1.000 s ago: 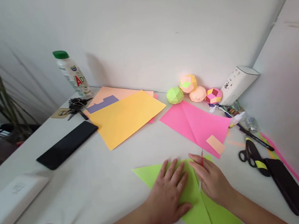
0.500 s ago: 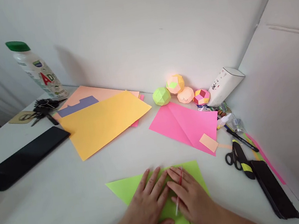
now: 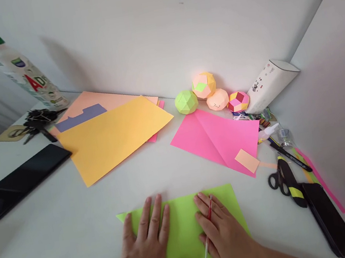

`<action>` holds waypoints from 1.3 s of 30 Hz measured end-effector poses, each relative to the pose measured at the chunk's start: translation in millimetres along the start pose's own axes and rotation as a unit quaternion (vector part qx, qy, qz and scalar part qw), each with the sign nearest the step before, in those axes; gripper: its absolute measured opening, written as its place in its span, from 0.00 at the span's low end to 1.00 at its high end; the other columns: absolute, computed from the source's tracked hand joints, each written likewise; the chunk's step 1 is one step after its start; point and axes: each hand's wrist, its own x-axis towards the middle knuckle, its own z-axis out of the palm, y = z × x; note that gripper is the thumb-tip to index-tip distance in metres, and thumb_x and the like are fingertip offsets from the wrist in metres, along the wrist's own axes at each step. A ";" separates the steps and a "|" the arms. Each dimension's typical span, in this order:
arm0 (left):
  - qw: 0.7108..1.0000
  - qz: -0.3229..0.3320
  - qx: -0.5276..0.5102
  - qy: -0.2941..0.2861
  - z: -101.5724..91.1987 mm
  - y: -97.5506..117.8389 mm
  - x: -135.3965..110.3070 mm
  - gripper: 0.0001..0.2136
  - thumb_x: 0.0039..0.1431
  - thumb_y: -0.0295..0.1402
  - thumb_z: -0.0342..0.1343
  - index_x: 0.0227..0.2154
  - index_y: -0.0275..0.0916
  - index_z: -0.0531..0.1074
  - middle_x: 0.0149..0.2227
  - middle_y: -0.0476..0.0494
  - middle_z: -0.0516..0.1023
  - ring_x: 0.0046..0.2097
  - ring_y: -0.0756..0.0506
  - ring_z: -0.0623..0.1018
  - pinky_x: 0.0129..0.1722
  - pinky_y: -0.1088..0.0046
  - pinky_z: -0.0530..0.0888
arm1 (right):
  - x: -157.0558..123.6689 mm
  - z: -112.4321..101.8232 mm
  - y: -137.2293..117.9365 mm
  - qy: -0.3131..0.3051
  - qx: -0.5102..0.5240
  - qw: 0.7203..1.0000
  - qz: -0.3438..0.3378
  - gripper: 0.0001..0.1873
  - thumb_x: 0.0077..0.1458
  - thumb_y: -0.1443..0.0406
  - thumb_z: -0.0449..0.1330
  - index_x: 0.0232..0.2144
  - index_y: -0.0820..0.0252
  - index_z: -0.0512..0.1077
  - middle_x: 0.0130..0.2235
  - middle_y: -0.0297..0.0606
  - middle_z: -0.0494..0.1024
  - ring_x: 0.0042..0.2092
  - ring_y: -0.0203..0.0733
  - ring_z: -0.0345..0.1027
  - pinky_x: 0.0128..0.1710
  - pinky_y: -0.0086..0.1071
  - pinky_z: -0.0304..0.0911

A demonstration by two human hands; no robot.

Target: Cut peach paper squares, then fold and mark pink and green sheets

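Observation:
A sheet of light green paper (image 3: 183,227) lies at the near edge of my view, with a fold or edge line showing low down between my hands. Spread flat on its left part is my left hand (image 3: 148,252), fingers apart and thumb out to the side. My right hand (image 3: 225,234) rests on the right part with its fingers bent. Between those fingers is a thin red-and-white stick (image 3: 210,212), its pale end pointing down toward me. My forearms and the frame's bottom edge hide the paper's near end.
Beyond lie orange-yellow paper (image 3: 118,139), a creased pink sheet (image 3: 209,140) and faceted paper balls (image 3: 186,102). Scissors (image 3: 278,183), a box cutter (image 3: 291,182) and a black case (image 3: 330,217) lie right. At left are a black flat device (image 3: 20,183) and a bottle (image 3: 25,76).
My left hand has slid left across the green paper, away from my right hand, and spread its fingers. The right hand keeps the stick in nearly the same place. The view has shifted slightly.

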 end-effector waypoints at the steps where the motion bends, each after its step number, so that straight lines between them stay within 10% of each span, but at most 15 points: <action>1: 1.000 0.003 -0.002 -0.004 -2.4 0.2 1.4 0.46 0.50 0.66 0.45 0.58 0.27 0.66 0.64 0.21 0.55 0.65 0.24 0.51 0.59 0.36 0.41 | -0.1 0.0 0.2 0.002 0.007 1.000 -0.002 0.18 0.56 0.70 0.51 0.49 0.71 0.66 0.60 0.62 0.62 0.66 0.59 0.46 0.58 0.56 0.59; 6: 0.999 0.018 -0.025 -0.026 -15.9 -2.8 12.9 0.46 0.51 0.66 0.43 0.57 0.28 0.67 0.63 0.22 0.57 0.65 0.23 0.51 0.60 0.36 0.42 | 0.0 0.8 0.8 0.005 0.044 0.999 0.001 0.17 0.58 0.67 0.52 0.48 0.71 0.66 0.60 0.65 0.61 0.66 0.59 0.43 0.59 0.58 0.56; 12: 0.958 0.246 -0.088 -0.115 -28.8 -7.1 30.6 0.33 0.61 0.51 0.47 0.63 0.34 0.57 0.66 0.36 0.53 0.67 0.36 0.51 0.65 0.56 0.44 | 0.4 -0.6 1.3 -0.013 0.106 0.994 0.037 0.15 0.59 0.65 0.53 0.46 0.68 0.67 0.62 0.58 0.60 0.67 0.54 0.44 0.63 0.53 0.51; 19: 0.970 0.213 -0.064 -0.094 -20.6 21.7 52.6 0.43 0.39 0.70 0.52 0.43 0.32 0.73 0.45 0.32 0.73 0.50 0.31 0.69 0.55 0.49 0.61 | 1.5 -6.6 14.2 0.001 0.254 0.963 0.088 0.10 0.56 0.68 0.58 0.42 0.62 0.68 0.60 0.52 0.66 0.64 0.49 0.53 0.62 0.49 0.54; 23: 0.973 0.221 -0.043 -0.056 -9.4 31.0 57.8 0.37 0.46 0.67 0.49 0.37 0.32 0.74 0.36 0.36 0.72 0.43 0.34 0.71 0.53 0.50 0.64 | 1.8 -9.7 24.4 0.070 0.365 0.920 0.124 0.02 0.56 0.65 0.60 0.33 0.57 0.71 0.50 0.45 0.76 0.56 0.46 0.66 0.54 0.44 0.64; 30: 0.977 0.174 -0.092 -0.080 -2.1 26.7 48.6 0.42 0.55 0.65 0.39 0.56 0.31 0.66 0.57 0.31 0.68 0.58 0.31 0.64 0.59 0.51 0.56 | 11.4 -16.4 45.2 0.162 0.507 0.824 0.191 0.25 0.64 0.53 0.48 0.23 0.58 0.71 0.19 0.34 0.72 0.28 0.39 0.71 0.36 0.37 0.69; 34: 0.973 0.176 -0.121 -0.089 2.7 25.7 47.7 0.43 0.56 0.65 0.37 0.60 0.31 0.62 0.62 0.31 0.61 0.62 0.31 0.60 0.61 0.52 0.52 | 33.1 -18.2 56.4 0.111 0.559 0.795 0.206 0.27 0.63 0.45 0.42 0.42 0.58 0.69 0.26 0.33 0.73 0.25 0.36 0.68 0.24 0.32 0.67; 39: 0.973 0.165 -0.142 -0.074 6.8 26.6 46.0 0.43 0.56 0.64 0.38 0.59 0.31 0.63 0.63 0.30 0.59 0.64 0.32 0.56 0.63 0.55 0.48 | 45.8 -22.5 64.2 -0.019 0.528 0.811 0.252 0.18 0.60 0.53 0.54 0.26 0.59 0.65 0.21 0.27 0.66 0.18 0.28 0.56 0.17 0.24 0.54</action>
